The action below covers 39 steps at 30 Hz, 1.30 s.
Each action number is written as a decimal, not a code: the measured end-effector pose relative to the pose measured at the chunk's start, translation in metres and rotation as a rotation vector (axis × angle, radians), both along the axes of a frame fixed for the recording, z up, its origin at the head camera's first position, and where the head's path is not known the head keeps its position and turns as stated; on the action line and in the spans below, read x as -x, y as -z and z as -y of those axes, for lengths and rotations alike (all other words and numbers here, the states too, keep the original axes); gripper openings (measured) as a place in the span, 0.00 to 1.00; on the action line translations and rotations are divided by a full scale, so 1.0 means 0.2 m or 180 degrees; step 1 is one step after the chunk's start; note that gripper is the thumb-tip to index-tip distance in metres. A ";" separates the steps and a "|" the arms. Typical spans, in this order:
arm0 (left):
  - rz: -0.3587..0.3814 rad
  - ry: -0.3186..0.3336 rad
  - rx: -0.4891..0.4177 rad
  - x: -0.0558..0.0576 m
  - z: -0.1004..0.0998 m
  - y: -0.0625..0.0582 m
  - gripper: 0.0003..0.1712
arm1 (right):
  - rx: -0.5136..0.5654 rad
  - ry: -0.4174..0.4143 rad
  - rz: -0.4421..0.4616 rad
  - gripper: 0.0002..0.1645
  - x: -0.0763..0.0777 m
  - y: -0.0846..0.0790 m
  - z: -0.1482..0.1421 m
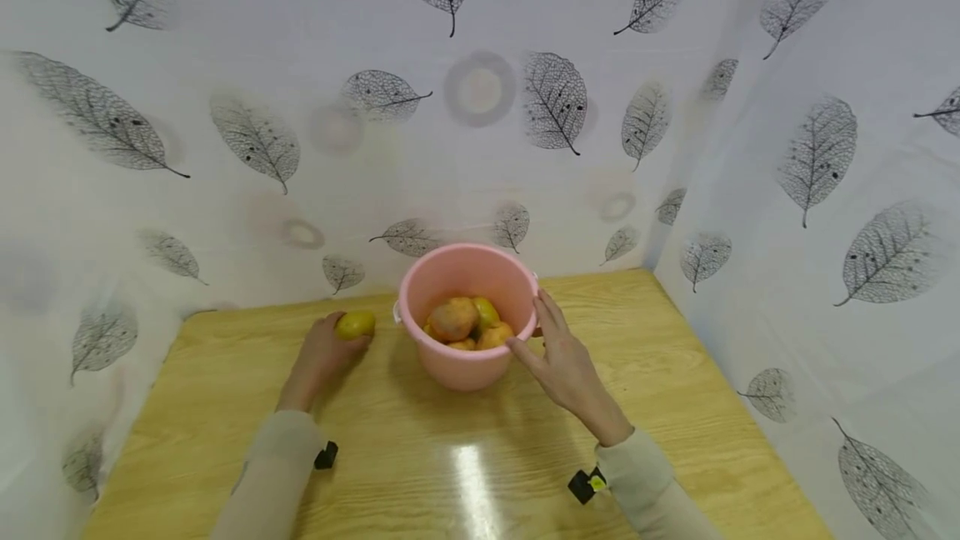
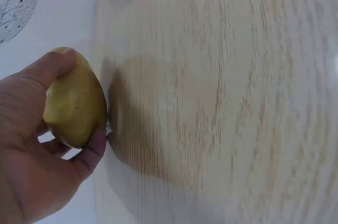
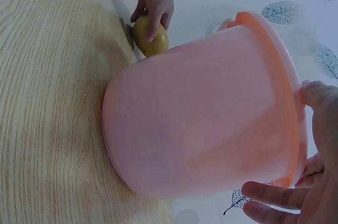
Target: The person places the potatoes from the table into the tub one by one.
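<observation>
A yellow-green mango [image 2: 79, 102] is in my left hand [image 1: 324, 357], gripped between the thumb and curled fingers just over or at the table, left of the bucket. In the head view, the pink bucket [image 1: 465, 369] stands upright with several fruits inside, among them a brownish-orange one [image 1: 453, 319] and a yellow-green one [image 1: 486, 312]. My right hand [image 1: 566, 365] rests against the bucket's right rim, thumb and fingers spread and fairly straight. The right wrist view shows that thumb touching the rim [image 3: 296, 81].
The wood-grain table [image 1: 405, 473] meets a white, leaf-patterned curtain [image 1: 337, 190] behind and at the right. A white handle fitting [image 1: 397, 312] sticks out from the bucket's left side. Light glares on the tabletop near the front.
</observation>
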<state>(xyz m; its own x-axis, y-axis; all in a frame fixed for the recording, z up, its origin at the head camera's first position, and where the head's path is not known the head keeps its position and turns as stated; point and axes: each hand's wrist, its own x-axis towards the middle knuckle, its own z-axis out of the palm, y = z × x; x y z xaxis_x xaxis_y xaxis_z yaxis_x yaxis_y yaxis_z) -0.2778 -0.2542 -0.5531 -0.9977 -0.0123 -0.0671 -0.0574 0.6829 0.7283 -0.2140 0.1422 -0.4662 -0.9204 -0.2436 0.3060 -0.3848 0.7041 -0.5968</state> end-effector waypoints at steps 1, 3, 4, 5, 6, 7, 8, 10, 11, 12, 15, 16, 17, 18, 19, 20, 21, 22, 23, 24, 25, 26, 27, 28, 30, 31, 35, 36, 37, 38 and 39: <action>0.0065 -0.0036 -0.0130 -0.01 0.01 -0.01 0.47 | 0.0009 0.0003 0.0000 0.50 0.00 0.00 0.00; 0.0176 -0.0105 -0.0330 -0.04 0.03 -0.02 0.49 | -0.0001 0.0011 -0.0012 0.50 0.00 0.00 0.00; 0.0239 -0.0140 -0.0436 -0.05 0.04 -0.03 0.51 | -0.0002 0.0012 -0.0010 0.50 -0.01 0.00 0.00; 0.0324 -0.0175 -0.0560 -0.07 0.06 -0.04 0.52 | 0.0000 0.0013 -0.0011 0.50 -0.01 -0.01 0.00; 0.0388 -0.0209 -0.0674 -0.08 0.07 -0.04 0.52 | -0.0007 0.0013 -0.0010 0.50 -0.01 -0.01 -0.01; 0.0441 -0.0229 -0.0781 -0.10 0.08 -0.05 0.53 | -0.0004 0.0010 -0.0005 0.50 -0.01 -0.01 -0.01; 0.0477 -0.0232 -0.0847 -0.12 0.09 -0.06 0.54 | -0.0006 0.0007 -0.0004 0.50 -0.01 -0.01 -0.01; 0.0540 -0.0234 -0.1042 -0.14 0.11 -0.08 0.54 | -0.0005 0.0004 -0.0002 0.50 -0.01 -0.01 -0.01; 0.0566 -0.0238 -0.1154 -0.16 0.11 -0.09 0.54 | -0.0013 0.0003 -0.0006 0.49 -0.01 -0.01 -0.01; 0.0568 -0.0242 -0.1265 -0.17 0.12 -0.09 0.53 | -0.0019 -0.0002 -0.0012 0.49 -0.01 0.00 -0.01; 0.0601 -0.0286 -0.1611 -0.18 0.13 -0.11 0.52 | -0.0026 -0.0011 -0.0021 0.48 -0.01 -0.01 -0.01; 0.0599 -0.0302 -0.1720 -0.19 0.14 -0.12 0.52 | -0.0029 -0.0016 -0.0024 0.49 -0.01 0.00 -0.01; 0.0584 -0.0324 -0.1794 -0.19 0.14 -0.13 0.51 | -0.0029 -0.0023 -0.0025 0.49 0.00 0.00 -0.01; 0.0563 -0.0328 -0.1834 -0.20 0.14 -0.15 0.51 | -0.0033 -0.0027 -0.0022 0.49 0.00 0.00 -0.01; 0.0549 -0.0336 -0.1855 -0.21 0.15 -0.16 0.50 | -0.0030 -0.0028 -0.0014 0.49 0.00 -0.01 -0.01; 0.0534 -0.0342 -0.1848 -0.22 0.15 -0.18 0.50 | -0.0031 -0.0033 -0.0013 0.50 0.00 -0.01 -0.01; 0.0512 -0.0341 -0.1817 -0.22 0.15 -0.20 0.51 | -0.0035 -0.0038 -0.0017 0.50 0.00 -0.01 -0.01; 0.0490 -0.0341 -0.1778 -0.23 0.15 -0.21 0.51 | -0.0043 -0.0038 -0.0016 0.49 0.00 -0.01 0.00; 0.0464 -0.0350 -0.1748 -0.23 0.15 -0.23 0.51 | -0.0044 -0.0038 -0.0003 0.50 0.00 -0.01 0.00; 0.0442 -0.0349 -0.1710 -0.24 0.15 -0.25 0.52 | -0.0049 -0.0035 0.0008 0.49 0.00 -0.01 0.00; 0.0412 -0.0358 -0.1668 -0.25 0.15 -0.27 0.51 | -0.0041 -0.0036 0.0021 0.50 -0.01 -0.01 0.00; 0.0370 -0.0363 -0.1640 -0.25 0.14 -0.29 0.51 | -0.0043 -0.0040 0.0021 0.49 -0.01 -0.01 0.00; 0.0325 -0.0369 -0.1613 -0.26 0.14 -0.31 0.51 | -0.0039 -0.0037 0.0036 0.49 -0.01 -0.02 0.00; 0.0278 -0.0389 -0.1576 -0.26 0.14 -0.33 0.50 | -0.0039 -0.0032 0.0051 0.50 -0.01 -0.02 0.00; 0.0177 -0.0411 -0.1494 -0.27 0.14 -0.37 0.50 | -0.0030 -0.0032 0.0064 0.49 -0.01 -0.02 0.00; 0.0124 -0.0424 -0.1450 -0.28 0.13 -0.39 0.51 | -0.0029 -0.0034 0.0061 0.49 -0.01 -0.02 0.00; -0.0093 -0.0528 -0.1223 -0.30 0.13 -0.44 0.54 | -0.0058 -0.0012 0.0054 0.50 -0.01 -0.02 0.00; -0.0156 -0.0565 -0.1179 -0.30 0.13 -0.45 0.55 | -0.0070 -0.0003 0.0049 0.50 -0.01 -0.02 0.00; -0.0222 -0.0607 -0.1121 -0.31 0.12 -0.46 0.55 | -0.0076 0.0003 0.0046 0.50 -0.01 -0.02 0.00; -0.0299 -0.0656 -0.1040 -0.32 0.12 -0.47 0.55 | -0.0083 0.0010 0.0050 0.50 -0.01 -0.03 0.00; -0.0380 -0.0701 -0.0973 -0.32 0.12 -0.48 0.55 | -0.0086 0.0013 0.0049 0.50 -0.01 -0.03 0.00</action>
